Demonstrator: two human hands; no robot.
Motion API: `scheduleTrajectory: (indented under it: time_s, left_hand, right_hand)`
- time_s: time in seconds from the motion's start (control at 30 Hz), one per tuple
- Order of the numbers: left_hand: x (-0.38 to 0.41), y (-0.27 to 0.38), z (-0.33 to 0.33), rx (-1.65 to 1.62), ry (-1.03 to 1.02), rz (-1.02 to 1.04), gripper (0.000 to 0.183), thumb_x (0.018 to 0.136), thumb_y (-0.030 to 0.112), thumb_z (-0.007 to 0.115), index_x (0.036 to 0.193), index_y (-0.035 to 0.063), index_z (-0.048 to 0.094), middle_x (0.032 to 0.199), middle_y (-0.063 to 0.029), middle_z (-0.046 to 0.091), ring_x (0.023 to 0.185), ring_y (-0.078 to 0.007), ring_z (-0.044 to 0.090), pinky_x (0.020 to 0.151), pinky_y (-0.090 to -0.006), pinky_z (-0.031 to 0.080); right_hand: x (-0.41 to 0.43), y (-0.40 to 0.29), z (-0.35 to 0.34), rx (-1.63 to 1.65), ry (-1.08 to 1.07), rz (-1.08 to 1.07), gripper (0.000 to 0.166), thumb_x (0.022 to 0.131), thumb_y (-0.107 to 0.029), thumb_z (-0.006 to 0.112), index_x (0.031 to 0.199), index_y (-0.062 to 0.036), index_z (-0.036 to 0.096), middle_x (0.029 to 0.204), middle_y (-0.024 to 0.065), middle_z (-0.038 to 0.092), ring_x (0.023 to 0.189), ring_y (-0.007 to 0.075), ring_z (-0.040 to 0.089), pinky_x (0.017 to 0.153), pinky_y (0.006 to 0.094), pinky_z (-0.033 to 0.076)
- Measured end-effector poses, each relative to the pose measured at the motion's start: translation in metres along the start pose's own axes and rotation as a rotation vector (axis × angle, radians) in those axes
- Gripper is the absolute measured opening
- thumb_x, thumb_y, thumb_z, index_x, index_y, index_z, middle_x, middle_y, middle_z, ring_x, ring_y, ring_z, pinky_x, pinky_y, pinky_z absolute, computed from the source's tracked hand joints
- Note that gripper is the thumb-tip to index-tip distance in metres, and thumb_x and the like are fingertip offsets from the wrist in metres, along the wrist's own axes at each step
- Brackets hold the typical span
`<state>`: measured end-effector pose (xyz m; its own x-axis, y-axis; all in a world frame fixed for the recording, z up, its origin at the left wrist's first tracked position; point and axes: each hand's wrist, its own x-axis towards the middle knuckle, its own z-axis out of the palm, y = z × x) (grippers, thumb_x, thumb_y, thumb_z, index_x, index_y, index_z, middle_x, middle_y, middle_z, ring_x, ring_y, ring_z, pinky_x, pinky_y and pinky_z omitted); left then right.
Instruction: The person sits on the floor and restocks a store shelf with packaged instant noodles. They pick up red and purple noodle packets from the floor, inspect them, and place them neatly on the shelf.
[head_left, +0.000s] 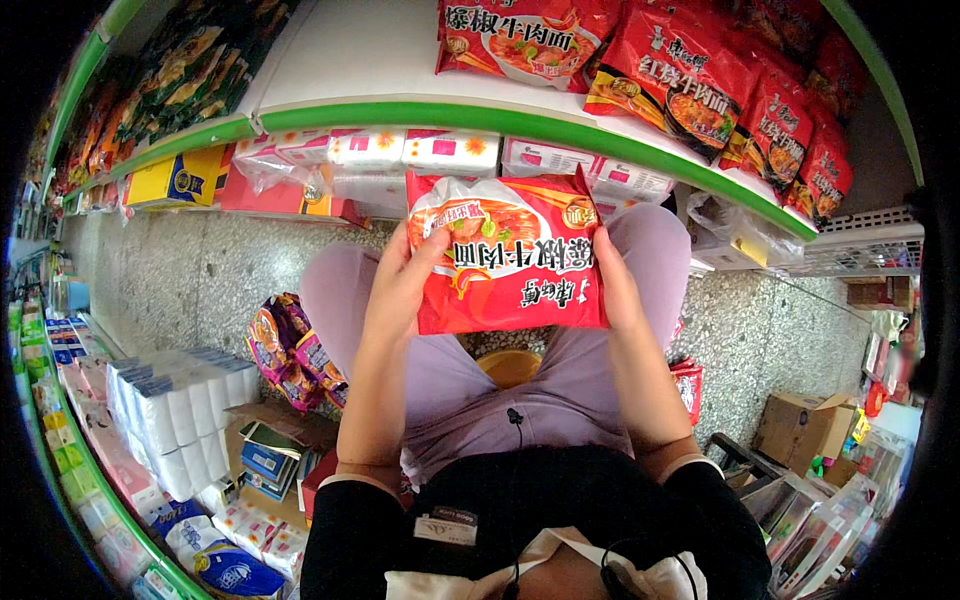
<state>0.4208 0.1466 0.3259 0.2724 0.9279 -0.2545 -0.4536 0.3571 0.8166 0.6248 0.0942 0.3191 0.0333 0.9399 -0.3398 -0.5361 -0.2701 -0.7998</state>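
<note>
My left hand (409, 285) and my right hand (619, 281) hold a red packet of instant noodles (510, 300) between them, one at each short end, above my knees. Its front is turned up, and its printing appears upside down in this view. Beyond it, a white shelf with a green edge (450, 118) carries a similar red noodle packet (525, 45). Further right on that shelf stand several more red noodle packets (675, 82), partly overlapping.
Tissue packs (450, 150) and a yellow box (176, 180) lie beneath the shelf. Purple snack packets (292, 352) and wrapped paper rolls (187, 405) are at the left. A cardboard box (802, 431) stands on the floor at the right; a yellow round object (510, 367) shows between my legs.
</note>
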Motion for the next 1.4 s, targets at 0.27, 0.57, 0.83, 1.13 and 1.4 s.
scheduleTrajectory:
  time_s: [0.27, 0.57, 0.83, 1.13, 1.4]
  left_hand:
    - [-0.008, -0.020, -0.010, 0.009, -0.042, 0.015, 0.042, 0.080, 0.004, 0.051, 0.118, 0.0019, 0.033, 0.114, -0.0086, 0.046, 0.101, -0.0132, 0.046, 0.086, -0.0271, 0.038]
    - [-0.005, 0.026, 0.016, 0.855, -0.219, 0.386, 0.033, 0.076, 0.014, 0.059, 0.105, 0.0016, 0.050, 0.101, -0.0079, 0.055, 0.093, -0.0136, 0.051, 0.080, -0.0278, 0.040]
    - [0.000, 0.003, 0.010, 0.579, 0.033, 0.234, 0.014, 0.083, 0.011, 0.051, 0.089, 0.0002, 0.057, 0.076, -0.0023, 0.058, 0.069, -0.0060, 0.052, 0.062, -0.0207, 0.043]
    - [-0.023, 0.015, 0.022, 0.351, 0.133, 0.627, 0.008, 0.080, 0.007, 0.051, 0.086, 0.0034, 0.055, 0.081, -0.0091, 0.059, 0.074, -0.0143, 0.057, 0.065, -0.0257, 0.046]
    - [-0.054, -0.042, 0.064, 0.948, -0.537, 1.097, 0.027, 0.057, 0.022, 0.071, 0.083, 0.0172, 0.064, 0.090, 0.0004, 0.057, 0.085, -0.0176, 0.052, 0.067, -0.0318, 0.044]
  right_hand:
    - [0.017, -0.015, -0.009, -0.375, -0.008, -0.245, 0.045, 0.089, -0.036, 0.033, 0.107, 0.0020, 0.048, 0.094, 0.0047, 0.055, 0.083, 0.0083, 0.050, 0.074, 0.0243, 0.040]
    - [0.020, -0.045, 0.024, -1.126, -0.469, -0.377, 0.037, 0.087, -0.033, 0.037, 0.091, -0.0010, 0.055, 0.076, 0.0205, 0.056, 0.073, 0.0336, 0.055, 0.066, 0.0368, 0.042]
    - [0.027, -0.031, 0.012, -0.613, -0.545, -0.059, 0.046, 0.087, -0.042, 0.034, 0.100, -0.0019, 0.051, 0.095, 0.0156, 0.055, 0.091, 0.0232, 0.053, 0.079, 0.0343, 0.039]
    - [-0.004, 0.082, 0.007, 0.475, -0.258, 0.279, 0.063, 0.082, -0.048, 0.041, 0.127, -0.0058, 0.026, 0.130, 0.0104, 0.030, 0.117, 0.0255, 0.033, 0.094, 0.0430, 0.030]
    - [0.014, 0.076, 0.024, 1.053, -0.385, 0.212, 0.050, 0.088, -0.037, 0.031, 0.128, -0.0073, 0.025, 0.115, 0.0131, 0.047, 0.111, 0.0271, 0.040, 0.099, 0.0447, 0.023]
